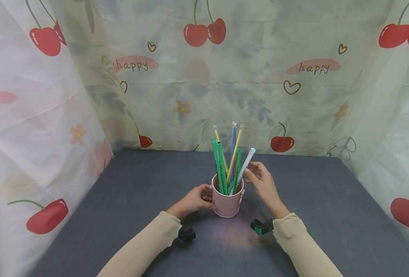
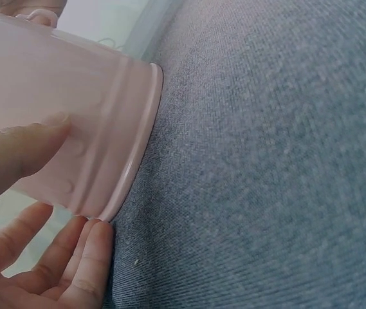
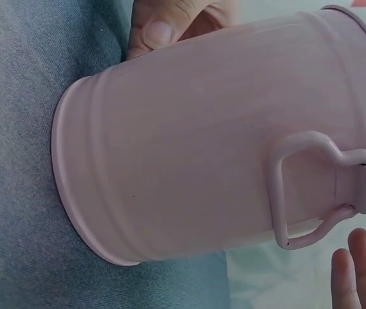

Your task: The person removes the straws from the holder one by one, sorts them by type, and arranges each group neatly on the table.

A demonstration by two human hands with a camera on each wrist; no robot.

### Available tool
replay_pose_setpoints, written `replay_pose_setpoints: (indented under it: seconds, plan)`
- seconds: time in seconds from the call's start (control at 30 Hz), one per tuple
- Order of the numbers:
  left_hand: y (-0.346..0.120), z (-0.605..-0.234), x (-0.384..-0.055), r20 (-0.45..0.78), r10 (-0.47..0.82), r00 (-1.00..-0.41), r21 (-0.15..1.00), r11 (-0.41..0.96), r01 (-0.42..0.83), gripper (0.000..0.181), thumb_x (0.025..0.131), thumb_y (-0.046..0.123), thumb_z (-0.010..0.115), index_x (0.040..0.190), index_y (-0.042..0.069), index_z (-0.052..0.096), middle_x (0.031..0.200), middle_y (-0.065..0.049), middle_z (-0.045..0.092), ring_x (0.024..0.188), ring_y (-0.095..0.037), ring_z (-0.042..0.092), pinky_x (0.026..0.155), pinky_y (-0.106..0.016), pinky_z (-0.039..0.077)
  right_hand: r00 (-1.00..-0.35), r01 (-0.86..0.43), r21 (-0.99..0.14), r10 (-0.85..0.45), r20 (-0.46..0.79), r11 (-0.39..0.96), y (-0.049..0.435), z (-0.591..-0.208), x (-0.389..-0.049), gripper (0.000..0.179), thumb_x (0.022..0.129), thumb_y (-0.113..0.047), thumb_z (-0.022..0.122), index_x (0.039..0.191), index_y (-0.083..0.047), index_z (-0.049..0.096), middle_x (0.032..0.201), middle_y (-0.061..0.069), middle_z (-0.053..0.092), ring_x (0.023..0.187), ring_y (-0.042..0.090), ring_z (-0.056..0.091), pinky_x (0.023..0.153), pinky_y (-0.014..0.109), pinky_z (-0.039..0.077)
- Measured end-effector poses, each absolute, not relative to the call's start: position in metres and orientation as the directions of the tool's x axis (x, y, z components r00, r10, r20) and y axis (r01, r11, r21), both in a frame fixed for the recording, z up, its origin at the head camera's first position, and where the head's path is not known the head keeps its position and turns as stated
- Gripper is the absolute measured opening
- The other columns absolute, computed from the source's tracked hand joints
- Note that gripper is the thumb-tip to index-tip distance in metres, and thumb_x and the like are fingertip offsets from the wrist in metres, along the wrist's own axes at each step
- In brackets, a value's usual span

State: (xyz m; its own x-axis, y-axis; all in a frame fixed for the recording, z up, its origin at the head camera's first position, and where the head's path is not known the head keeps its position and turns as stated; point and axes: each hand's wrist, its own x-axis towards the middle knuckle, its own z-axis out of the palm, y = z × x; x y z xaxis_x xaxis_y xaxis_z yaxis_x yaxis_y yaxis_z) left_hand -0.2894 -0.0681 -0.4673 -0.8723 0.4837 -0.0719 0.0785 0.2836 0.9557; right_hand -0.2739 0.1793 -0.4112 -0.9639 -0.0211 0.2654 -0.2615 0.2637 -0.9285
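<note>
A small pink bucket (image 1: 226, 206) with side handles stands upright on the dark table, holding several wrapped drinking straws. Some straws have green printed wrappers (image 1: 220, 165); yellow, blue and red ones in clear wrappers rise behind them. My left hand (image 1: 197, 200) grips the bucket's left side, thumb on the front and fingers round the far side. My right hand (image 1: 264, 184) is at the bucket's upper right, where thumb and forefinger pinch a tilted white straw (image 1: 248, 158) whose lower end is inside. In the right wrist view its other fingers (image 3: 356, 277) extend beside the bucket handle (image 3: 278, 193).
Dark cloth-like covering (image 1: 149, 173) spreads over the table around the bucket. Pale curtains (image 1: 242, 96) printed with cherries and hearts hang behind and at both sides. Black bands sit at both wrists, below the cream sleeves (image 1: 145, 244).
</note>
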Motion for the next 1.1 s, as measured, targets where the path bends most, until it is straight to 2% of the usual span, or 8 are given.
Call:
replay_pose_setpoints:
  seconds: [0.1,0.27,0.47,0.57,1.1]
  plan:
    - [-0.0688,-0.4673,-0.2897,-0.080,0.484,-0.871,0.955,0.286,0.072,0.058,0.074,0.004,0.082,0.123,0.000,0.051,0.119,-0.017,0.063,0.107,-0.027,0.063,0.090,-0.040,0.055,-0.964,-0.260,-0.929,-0.015,0.266,0.262,0.1789,-0.4118,-0.2741,0.037,0.101,-0.023,0.053,0.128,0.002,0.048,0.119,0.025,0.058,0.105,0.037,0.064,0.084,0.033,0.058]
    - [-0.0680,-0.4684,-0.2903,-0.072,0.491,-0.868,0.957,0.280,0.079,0.059,0.074,0.002,0.081,0.124,-0.001,0.051,0.120,-0.018,0.062,0.108,-0.028,0.063,0.090,-0.039,0.055,-0.963,-0.260,-0.931,-0.005,0.268,0.256,0.1793,-0.4127,-0.2757,0.034,0.102,-0.021,0.049,0.126,0.003,0.049,0.118,0.027,0.061,0.103,0.033,0.066,0.083,0.032,0.058]
    - [-0.0673,-0.4682,-0.2895,-0.072,0.490,-0.869,0.959,0.273,0.075,0.058,0.074,0.001,0.081,0.123,-0.002,0.050,0.120,-0.019,0.062,0.107,-0.027,0.063,0.089,-0.038,0.055,-0.964,-0.261,-0.940,-0.005,0.267,0.220,0.1796,-0.4124,-0.2783,0.032,0.103,-0.018,0.047,0.126,0.004,0.048,0.116,0.029,0.060,0.091,0.010,0.066,0.082,0.031,0.058]
    - [-0.0677,-0.4683,-0.2897,-0.077,0.491,-0.868,0.960,0.271,0.069,0.058,0.074,0.002,0.081,0.123,-0.001,0.051,0.120,-0.018,0.062,0.107,-0.026,0.063,0.089,-0.038,0.055,-0.962,-0.270,-0.943,-0.007,0.273,0.194,0.1799,-0.4130,-0.2801,0.031,0.103,-0.016,0.047,0.125,0.006,0.048,0.115,0.030,0.060,0.086,0.002,0.064,0.080,0.030,0.058]
    - [-0.0680,-0.4663,-0.2879,-0.078,0.500,-0.862,0.962,0.266,0.068,0.058,0.075,0.002,0.080,0.124,-0.001,0.050,0.121,-0.018,0.061,0.109,-0.027,0.062,0.090,-0.038,0.055,-0.962,-0.273,-0.943,-0.028,0.273,0.189,0.1799,-0.4142,-0.2820,0.031,0.101,-0.016,0.051,0.122,0.006,0.049,0.116,0.028,0.059,0.088,0.000,0.064,0.080,0.029,0.058]
